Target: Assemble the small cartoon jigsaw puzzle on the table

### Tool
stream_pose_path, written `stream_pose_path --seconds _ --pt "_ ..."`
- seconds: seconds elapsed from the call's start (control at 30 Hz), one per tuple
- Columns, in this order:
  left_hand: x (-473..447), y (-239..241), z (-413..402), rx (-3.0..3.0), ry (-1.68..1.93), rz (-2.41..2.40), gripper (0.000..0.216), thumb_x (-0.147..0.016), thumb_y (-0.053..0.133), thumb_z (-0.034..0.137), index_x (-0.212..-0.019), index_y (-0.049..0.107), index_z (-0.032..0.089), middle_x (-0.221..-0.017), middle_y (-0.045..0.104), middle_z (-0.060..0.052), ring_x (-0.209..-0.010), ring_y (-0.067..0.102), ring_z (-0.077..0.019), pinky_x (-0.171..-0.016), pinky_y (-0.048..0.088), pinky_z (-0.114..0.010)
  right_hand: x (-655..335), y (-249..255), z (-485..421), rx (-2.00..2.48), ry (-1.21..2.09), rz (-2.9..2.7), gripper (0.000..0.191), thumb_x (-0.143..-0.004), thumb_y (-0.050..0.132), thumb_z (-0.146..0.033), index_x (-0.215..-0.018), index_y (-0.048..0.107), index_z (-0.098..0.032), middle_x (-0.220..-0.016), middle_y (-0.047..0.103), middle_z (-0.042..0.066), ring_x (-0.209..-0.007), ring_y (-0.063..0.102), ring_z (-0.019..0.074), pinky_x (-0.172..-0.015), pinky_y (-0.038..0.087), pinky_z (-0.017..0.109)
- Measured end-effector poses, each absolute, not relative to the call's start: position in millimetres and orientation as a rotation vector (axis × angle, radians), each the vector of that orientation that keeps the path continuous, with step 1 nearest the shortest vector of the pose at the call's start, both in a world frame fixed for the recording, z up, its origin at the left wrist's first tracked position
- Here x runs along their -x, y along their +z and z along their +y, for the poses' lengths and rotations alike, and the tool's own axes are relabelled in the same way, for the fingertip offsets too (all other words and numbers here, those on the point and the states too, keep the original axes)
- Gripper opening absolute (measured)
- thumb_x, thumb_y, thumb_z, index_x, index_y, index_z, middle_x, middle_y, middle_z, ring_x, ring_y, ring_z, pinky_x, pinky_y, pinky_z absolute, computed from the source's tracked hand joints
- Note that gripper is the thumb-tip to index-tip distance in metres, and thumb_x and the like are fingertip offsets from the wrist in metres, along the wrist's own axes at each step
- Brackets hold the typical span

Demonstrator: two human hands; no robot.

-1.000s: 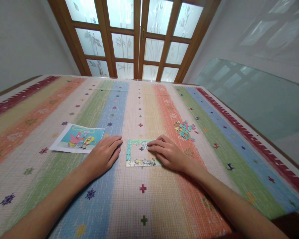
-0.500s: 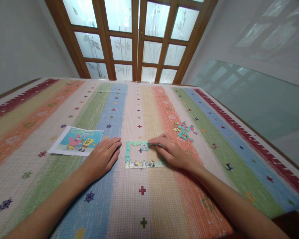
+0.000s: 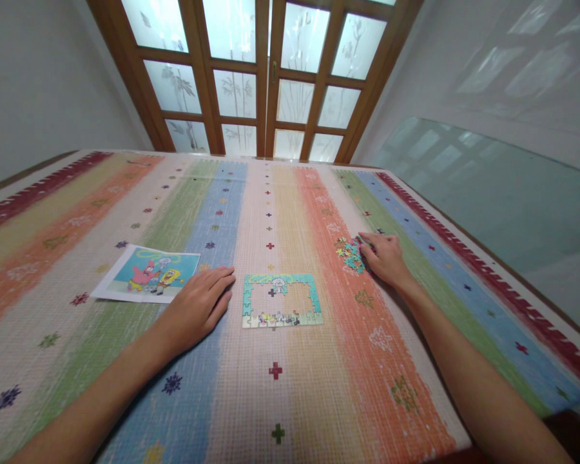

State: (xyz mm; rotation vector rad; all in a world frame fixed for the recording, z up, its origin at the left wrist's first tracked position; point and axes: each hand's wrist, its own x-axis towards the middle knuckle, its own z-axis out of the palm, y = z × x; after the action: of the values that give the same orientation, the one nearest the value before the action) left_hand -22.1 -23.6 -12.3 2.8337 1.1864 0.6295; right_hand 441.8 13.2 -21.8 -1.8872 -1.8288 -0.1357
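Observation:
My left hand [image 3: 203,304] lies flat, palm down, beside the right corner of a printed cartoon picture [image 3: 147,274], its fingers extended and holding nothing. Just right of it is a partly assembled jigsaw puzzle [image 3: 313,296]. Its frame of edge pieces surrounds a gap where the tablecloth shows, and a pale cartoon head hangs in from the top edge. My right hand [image 3: 385,258] is over the right side of a heap of loose puzzle pieces [image 3: 350,254], index finger and thumb apart. No piece is visible between them, and its other fingers are partly hidden.
A striped tablecloth [image 3: 251,399] with small printed crosses and snowflakes covers the table. Wooden doors [image 3: 263,77] with frosted panes stand beyond the far edge. A glass panel [image 3: 493,193] leans along the wall at right.
My right hand has left the puzzle's top edge and moved right and away to the loose pieces, uncovering the puzzle's right side. My left hand stays put.

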Motion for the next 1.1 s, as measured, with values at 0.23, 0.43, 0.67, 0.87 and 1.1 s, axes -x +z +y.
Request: stream_pose_path --seconds 0.23,0.43,0.67,0.87,1.1 --pt "22 -12 -24 -2.817 0.631 1.173 0.037 -0.106 0.037 0.037 -0.126 0.06 0.016 -0.137 0.064 -0.016 -0.128 0.06 -0.0296 -0.11 0.046 -0.054 -440 -25 18 1.851 -0.21 -1.818 0.037 -0.092 0.045 -0.035 -0.101 0.078 -0.019 -0.115 0.068 0.015 -0.107 0.051 0.0337 -0.097 0.037 0.054" --pt "22 -11 -24 -2.794 0.63 1.183 0.038 -0.106 0.037 0.038 -0.126 0.061 0.017 -0.139 0.063 -0.015 -0.128 0.059 -0.0303 -0.111 0.045 -0.056 -444 -24 19 1.841 -0.192 -1.795 0.031 -0.089 0.052 -0.035 -0.096 0.077 -0.018 -0.107 0.067 0.016 -0.106 0.053 0.0339 -0.096 0.038 0.053" --pt "21 -12 -24 -2.822 0.637 1.177 0.039 -0.107 0.036 0.037 -0.125 0.061 0.014 -0.137 0.064 -0.017 -0.128 0.06 -0.0301 -0.11 0.046 -0.054 -440 -9 16 1.792 -0.157 -1.773 0.019 -0.083 0.061 -0.034 -0.081 0.072 -0.018 -0.088 0.069 0.015 -0.094 0.057 0.033 -0.089 0.043 0.048" --pt "21 -12 -24 -2.814 0.629 1.189 0.038 -0.106 0.035 0.037 -0.125 0.06 0.016 -0.137 0.064 -0.016 -0.128 0.06 -0.0293 -0.111 0.045 -0.055 -415 8 4 1.608 0.086 -1.717 0.03 -0.087 0.059 -0.046 -0.094 0.071 -0.019 -0.079 0.067 0.008 -0.068 0.058 0.0225 -0.07 0.047 0.039" --pt "22 -10 -23 -2.811 0.604 1.184 0.038 -0.106 0.035 0.038 -0.125 0.06 0.016 -0.137 0.064 -0.016 -0.128 0.059 -0.0295 -0.111 0.045 -0.054 -355 17 -18 1.355 0.493 -1.916 0.027 -0.091 0.062 -0.045 -0.091 0.074 -0.021 -0.083 0.072 0.006 -0.066 0.057 0.0179 -0.063 0.044 0.033"
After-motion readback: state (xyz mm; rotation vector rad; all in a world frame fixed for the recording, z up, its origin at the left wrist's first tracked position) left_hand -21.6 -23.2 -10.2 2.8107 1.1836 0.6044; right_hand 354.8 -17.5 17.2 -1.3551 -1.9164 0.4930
